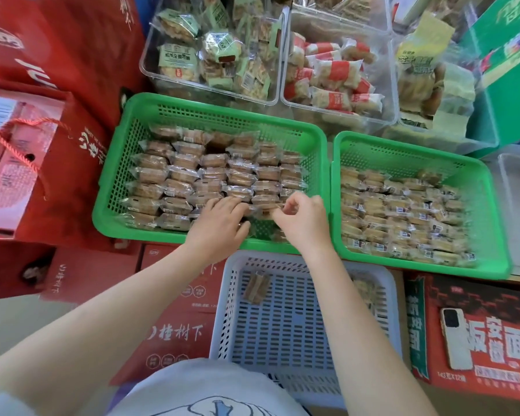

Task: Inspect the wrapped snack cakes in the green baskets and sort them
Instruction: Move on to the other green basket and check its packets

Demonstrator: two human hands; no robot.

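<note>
Two green baskets stand side by side. The left green basket (138, 115) holds neat rows of wrapped brown snack cakes (210, 172). The right green basket (490, 187) is packed with paler wrapped cakes (403, 211). Both hands are in the left basket's near right corner. My left hand (219, 223) rests palm down on the front row, fingers curled over the cakes. My right hand (303, 217) pinches a wrapped cake (267, 211) by its edge. A white basket (222, 319) below holds one wrapped cake (256, 288).
Clear bins of other wrapped snacks (210, 55) sit behind the baskets. Red gift bags (51, 139) crowd the left. Red cartons (174, 331) lie under the white basket. A phone (455, 337) lies on a red carton at the right, and a green box (505, 70) stands at the far right.
</note>
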